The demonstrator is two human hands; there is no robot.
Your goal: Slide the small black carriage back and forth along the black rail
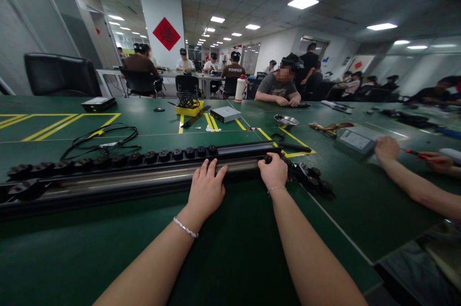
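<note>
A long metal channel (144,177) with black edges lies across the green table in front of me. My left hand (208,189) rests on its near side, fingers spread and holding nothing. At the right end of the channel, my right hand (274,171) is closed, thumb and fingers around a small black part (267,157) whose shape is mostly hidden. Behind runs a second black rail (237,149) bearing a row of black round modules (151,156). One more black module (29,189) sits at the channel's left end. Several similar modules (313,178) lie right of my right hand.
Black cables (104,140) lie at the back left. Farther back are a yellow bin (189,110), a grey box (225,114) and a metal bowl (286,120). On the right, a co-worker's hands (388,148) are beside a metal power supply (356,140) and a red screwdriver (414,153).
</note>
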